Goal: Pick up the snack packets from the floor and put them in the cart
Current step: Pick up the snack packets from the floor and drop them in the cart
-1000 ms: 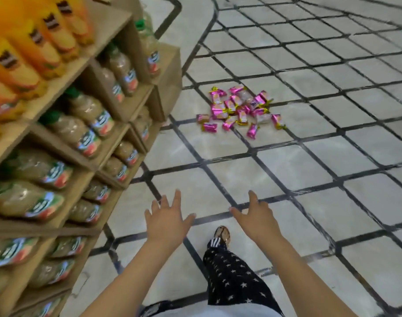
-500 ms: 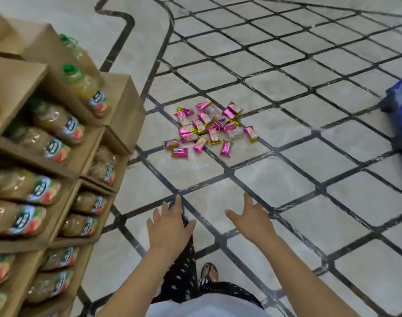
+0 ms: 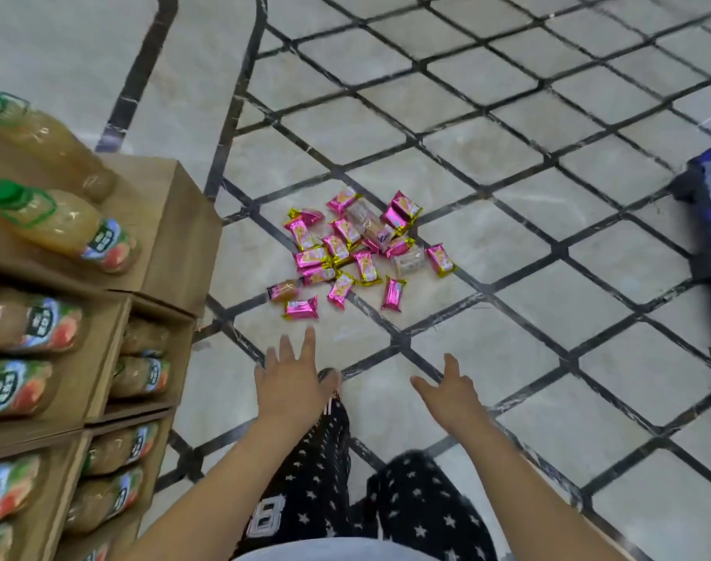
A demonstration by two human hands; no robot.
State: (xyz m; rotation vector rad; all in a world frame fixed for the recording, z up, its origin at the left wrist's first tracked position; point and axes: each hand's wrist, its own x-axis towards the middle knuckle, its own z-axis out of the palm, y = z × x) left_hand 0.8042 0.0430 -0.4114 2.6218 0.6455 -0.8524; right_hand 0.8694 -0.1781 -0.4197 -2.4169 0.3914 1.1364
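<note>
Head view: the snack packets [image 3: 356,253] lie in one loose heap on the floor [image 3: 507,358], ahead of the person and just right of the cardboard shelves [image 3: 172,236]. About eighteen can be counted: roughly fifteen pink ones with gold ends and three clear or pale ones. Several overlap in the middle of the heap, so the exact count cannot be told. Four pink ones lie slightly apart along the near edge, and one sits alone on the right side.

Two arms reach forward and down. The left grip [image 3: 293,382] has its fingers spread and straight, palm down, and holds nothing. The right grip [image 3: 451,392] is likewise spread wide and empty. Both hang above the floor, short of the heap and not touching any packet; the left one is the nearer to it.

Two legs in black trousers [image 3: 418,504] with white stars show below the arms, and the tip of one shoe [image 3: 330,375] peeks out beside the left grip.

On the shelves at the left, at least ten juice bottles [image 3: 66,226] lie on their sides; two show green caps.

One blue and black object [image 3: 710,196] is cut off at the right edge, well apart from the packets; what it is cannot be told.
</note>
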